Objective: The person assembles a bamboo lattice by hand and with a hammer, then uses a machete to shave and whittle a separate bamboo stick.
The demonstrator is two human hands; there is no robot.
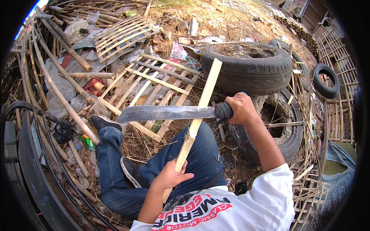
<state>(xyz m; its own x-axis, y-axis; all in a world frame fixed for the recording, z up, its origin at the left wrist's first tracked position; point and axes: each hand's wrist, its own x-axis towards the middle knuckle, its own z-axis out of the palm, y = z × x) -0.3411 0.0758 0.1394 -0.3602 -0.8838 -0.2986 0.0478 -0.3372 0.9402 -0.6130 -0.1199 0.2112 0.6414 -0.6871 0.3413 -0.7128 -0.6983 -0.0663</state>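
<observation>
My right hand (242,109) is closed round the dark wrapped handle of a machete (165,113). The long grey blade points left and lies across a split bamboo strip (210,82), in front of it in this view; whether the two touch I cannot tell. Below, my left hand (171,176) grips the pale strip near its lower end, fingers wrapped round it. The strip slants up and to the right, over my bent knee, toward a tyre. Its lower tip passes behind my hand by my shirt.
Slatted bamboo panels (154,82) lie ahead of my legs. A large tyre (250,71) lies at the right, with another tyre (289,144) below it round a rough hollow core. Bamboo poles (63,69) and plastic litter crowd the left. A black curved frame (32,154) stands at lower left.
</observation>
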